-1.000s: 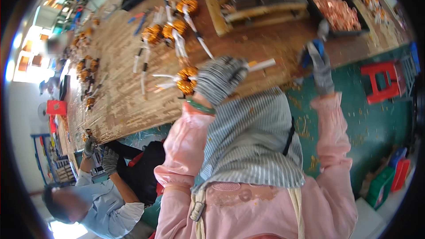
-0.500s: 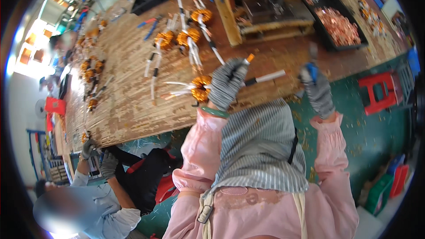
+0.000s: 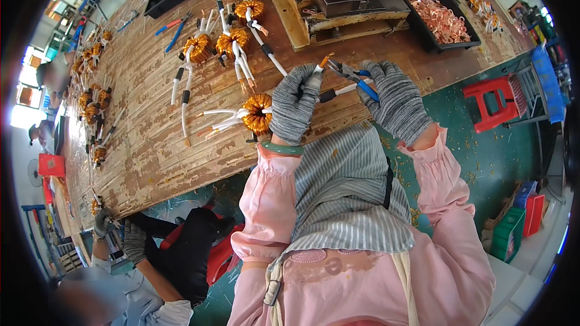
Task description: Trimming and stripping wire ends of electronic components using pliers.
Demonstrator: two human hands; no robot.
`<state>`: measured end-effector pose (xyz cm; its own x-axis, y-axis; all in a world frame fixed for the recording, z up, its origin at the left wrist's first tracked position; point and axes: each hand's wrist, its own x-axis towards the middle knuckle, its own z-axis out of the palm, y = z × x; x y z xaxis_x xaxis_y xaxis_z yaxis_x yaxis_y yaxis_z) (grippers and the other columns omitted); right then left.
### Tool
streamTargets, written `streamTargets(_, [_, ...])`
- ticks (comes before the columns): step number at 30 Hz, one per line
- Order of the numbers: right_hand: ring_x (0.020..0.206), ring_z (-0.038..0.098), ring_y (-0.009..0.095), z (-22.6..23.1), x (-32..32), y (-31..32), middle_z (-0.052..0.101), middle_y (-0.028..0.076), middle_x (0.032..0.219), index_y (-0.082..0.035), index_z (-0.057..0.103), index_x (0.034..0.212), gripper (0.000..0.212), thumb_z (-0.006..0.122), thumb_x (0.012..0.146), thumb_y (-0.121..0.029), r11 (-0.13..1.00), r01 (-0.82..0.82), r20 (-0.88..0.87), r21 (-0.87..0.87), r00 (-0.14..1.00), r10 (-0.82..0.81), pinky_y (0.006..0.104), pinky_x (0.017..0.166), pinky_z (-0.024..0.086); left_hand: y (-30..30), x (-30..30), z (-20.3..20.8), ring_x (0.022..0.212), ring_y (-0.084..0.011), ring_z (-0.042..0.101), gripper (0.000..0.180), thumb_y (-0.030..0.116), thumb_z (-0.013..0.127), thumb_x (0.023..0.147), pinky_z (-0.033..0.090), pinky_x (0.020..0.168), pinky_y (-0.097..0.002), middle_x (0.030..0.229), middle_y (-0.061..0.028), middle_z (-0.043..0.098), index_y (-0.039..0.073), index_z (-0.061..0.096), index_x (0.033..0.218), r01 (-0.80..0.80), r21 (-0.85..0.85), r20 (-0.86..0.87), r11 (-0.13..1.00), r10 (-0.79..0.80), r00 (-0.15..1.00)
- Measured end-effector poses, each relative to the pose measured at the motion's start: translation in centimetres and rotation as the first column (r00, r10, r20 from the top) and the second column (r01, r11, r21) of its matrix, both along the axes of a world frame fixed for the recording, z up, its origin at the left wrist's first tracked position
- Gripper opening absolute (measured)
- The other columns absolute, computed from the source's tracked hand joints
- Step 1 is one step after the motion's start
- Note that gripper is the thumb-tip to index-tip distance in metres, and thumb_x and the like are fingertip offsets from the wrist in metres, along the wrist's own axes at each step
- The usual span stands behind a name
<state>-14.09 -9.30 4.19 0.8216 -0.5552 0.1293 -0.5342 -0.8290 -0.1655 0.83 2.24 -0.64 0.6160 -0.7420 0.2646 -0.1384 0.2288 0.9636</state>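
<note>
My left hand (image 3: 293, 107), in a grey knit glove, pinches a white-sleeved wire (image 3: 321, 68) whose bare copper end points up and to the right. Beside that hand, a toroidal coil (image 3: 257, 115) of orange copper wire lies near the table's front edge, its white leads spread left. Blue-handled pliers (image 3: 367, 90) are gripped in my gloved right hand (image 3: 396, 98), with their jaws close to the copper end; whether they touch it I cannot tell. Another white lead with a black sleeve (image 3: 328, 95) runs out between my hands.
More coils (image 3: 232, 43) with white leads lie farther back, near red-and-blue-handled tools (image 3: 175, 33). A metal press (image 3: 347, 0) stands behind my hands, beside a black tray (image 3: 444, 48) of copper terminals. A co-worker (image 3: 130, 290) sits at left; a red stool (image 3: 492, 105) stands right.
My right hand has swung in leftward with the pliers, from out at the right to beside the wire end. My left hand still holds the wire.
</note>
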Motion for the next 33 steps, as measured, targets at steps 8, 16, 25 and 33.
streamTargets(8, [0.088,0.053,0.034,0.4,1.0,-0.3,0.052,0.021,0.096,-0.001,0.047,0.111,0.040,0.056,0.080,-0.023,0.993,-0.113,0.036,0.044,0.993,0.111,0.0399,0.078,0.044,-0.4,0.3,-0.8,0.060,-0.0055,0.051,0.016,0.009,0.059,0.083,0.043,0.055,-0.0192,0.071,-0.0008,0.056,0.002,0.061,0.097,-0.046,-0.059,0.137,0.997,0.053,0.989])
streamTargets(16, [0.091,0.053,0.034,1.0,2.0,-1.3,0.052,0.022,0.098,0.002,0.046,0.113,0.044,0.053,0.082,-0.028,0.978,-0.195,-0.123,-0.078,0.975,0.185,0.0404,0.080,0.044,-0.1,0.3,-0.3,0.060,-0.0063,0.051,0.016,0.009,0.061,0.081,0.043,0.056,-0.0198,0.071,-0.0016,0.056,0.002,0.062,0.096,-0.065,0.016,0.106,0.998,0.063,0.992])
streamTargets(25, [0.093,0.053,0.034,1.4,1.9,-1.0,0.053,0.021,0.100,0.002,0.044,0.116,0.047,0.052,0.082,-0.031,0.983,-0.183,-0.183,-0.031,0.968,0.174,0.0391,0.080,0.045,-0.3,0.3,-0.8,0.061,-0.0079,0.052,0.017,0.009,0.063,0.080,0.043,0.056,-0.0209,0.071,-0.0034,0.057,0.002,0.063,0.095,-0.101,-0.027,0.207,0.995,0.104,0.973])
streamTargets(33, [0.077,0.059,0.030,1.3,2.0,-1.9,0.059,0.014,0.084,-0.001,0.053,0.100,0.036,0.054,0.081,-0.031,0.974,-0.198,-0.141,0.109,0.967,0.212,0.0388,0.075,0.048,-0.3,0.1,-0.2,0.056,-0.0077,0.054,0.016,0.008,0.061,0.081,0.043,0.052,-0.0203,0.070,-0.0038,0.057,0.002,0.063,0.096,-0.117,0.033,0.206,0.993,0.108,0.973])
